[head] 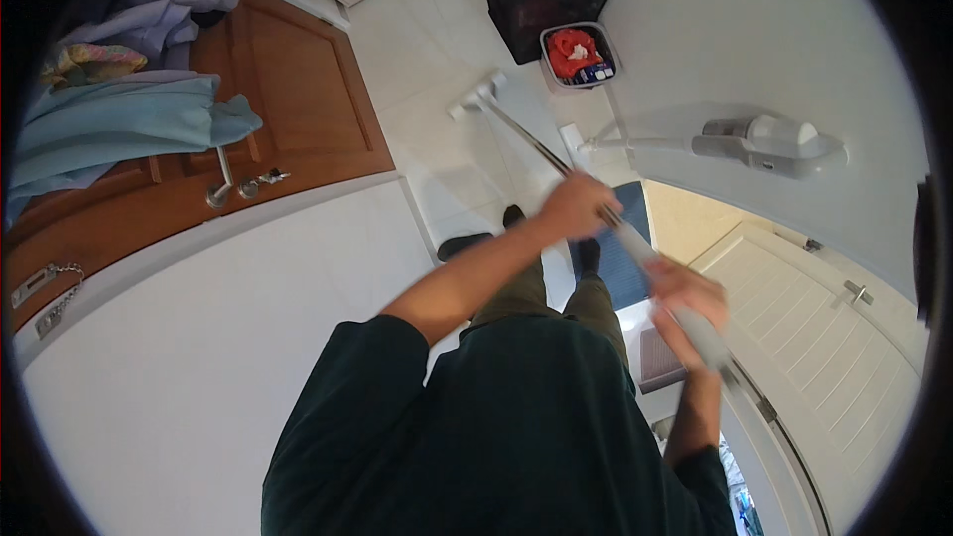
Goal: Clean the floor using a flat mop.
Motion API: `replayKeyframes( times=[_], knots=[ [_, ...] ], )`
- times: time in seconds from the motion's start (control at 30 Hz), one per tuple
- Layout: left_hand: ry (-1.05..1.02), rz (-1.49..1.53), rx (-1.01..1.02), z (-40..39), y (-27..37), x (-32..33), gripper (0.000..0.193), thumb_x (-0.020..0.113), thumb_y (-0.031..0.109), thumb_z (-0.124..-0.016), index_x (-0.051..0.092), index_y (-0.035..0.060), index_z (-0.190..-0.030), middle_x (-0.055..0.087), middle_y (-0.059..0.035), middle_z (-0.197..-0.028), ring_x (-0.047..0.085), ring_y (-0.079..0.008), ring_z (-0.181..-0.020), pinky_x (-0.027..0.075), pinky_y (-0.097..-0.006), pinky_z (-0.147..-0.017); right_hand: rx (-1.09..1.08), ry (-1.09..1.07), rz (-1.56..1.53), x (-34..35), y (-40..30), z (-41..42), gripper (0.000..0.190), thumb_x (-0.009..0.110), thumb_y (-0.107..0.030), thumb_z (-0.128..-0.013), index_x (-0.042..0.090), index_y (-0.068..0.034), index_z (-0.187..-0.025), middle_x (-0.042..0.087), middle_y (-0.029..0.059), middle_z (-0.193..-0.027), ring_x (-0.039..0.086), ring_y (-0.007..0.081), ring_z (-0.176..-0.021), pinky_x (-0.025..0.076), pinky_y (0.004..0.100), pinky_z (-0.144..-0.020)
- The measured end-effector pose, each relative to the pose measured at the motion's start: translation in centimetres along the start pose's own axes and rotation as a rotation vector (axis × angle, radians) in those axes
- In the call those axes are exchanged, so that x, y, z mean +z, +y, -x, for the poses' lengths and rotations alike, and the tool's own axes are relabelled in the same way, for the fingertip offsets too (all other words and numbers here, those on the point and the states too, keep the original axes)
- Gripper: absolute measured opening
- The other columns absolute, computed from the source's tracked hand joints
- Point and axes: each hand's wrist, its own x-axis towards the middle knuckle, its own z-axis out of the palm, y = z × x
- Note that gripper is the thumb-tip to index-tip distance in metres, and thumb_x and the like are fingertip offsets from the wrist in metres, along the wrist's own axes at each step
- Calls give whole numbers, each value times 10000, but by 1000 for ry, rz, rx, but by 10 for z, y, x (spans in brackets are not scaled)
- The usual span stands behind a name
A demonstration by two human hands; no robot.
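Both my hands are on a long-handled floor mop that slants across the view. My left hand grips the metal pole partway along. Higher up, my right hand, blurred, is closed around the pale grey handle sleeve. At the far end, the white flat mop head rests on the light floor tiles, ahead of my feet. A little to its right, the floor head of a white stick vacuum also stands on the tiles.
A small bin holding a red plastic bag stands beside a black mesh basket. Clothes hang over a brown wooden door on the left. A blue mat lies by my foot, near a white door.
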Motion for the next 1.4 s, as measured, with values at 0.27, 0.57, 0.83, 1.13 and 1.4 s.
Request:
replayKeyframes(
  times=[0.27,0.57,0.83,1.13,1.4],
  knots=[
    [-426,50,77,8,68,8,109,691,231,-675,679,125,-699,631,-114,-627,635,-340,-646,502,-461,-614,250,117,-61,1,-93,39,277,680,-278,-796,552,-74,-660,613,102,-683,644,336,-852,406,578,-997],
    [-166,-271,115,0,-102,-106,155,727,140,-586,609,135,-685,621,-79,-717,606,-329,-754,473,-453,-703,66,-50,147,90,32,-44,212,706,-155,-823,599,-46,-970,651,143,-1013,628,368,-1065,517,417,-889],
    [144,-432,-83,19,-188,-151,228,652,116,-845,524,15,-686,547,-176,-738,554,-392,-860,449,-455,-834,-131,21,-166,176,111,-118,239,733,-26,-755,532,-53,-881,609,107,-921,588,342,-1114,479,431,-945],
    [-15,-46,51,5,-15,-10,347,728,210,-769,493,74,-552,528,-130,-587,514,-380,-629,391,-461,-668,42,51,86,21,-5,2,120,666,-123,-725,556,-77,-708,645,86,-776,679,322,-931,422,538,-988],
    [46,133,30,-4,75,33,355,701,196,-770,472,58,-536,508,-146,-535,534,-380,-585,409,-464,-594,19,96,-24,-25,-67,12,214,652,-172,-747,511,-57,-634,602,87,-672,656,299,-732,476,523,-920]
  ],
)
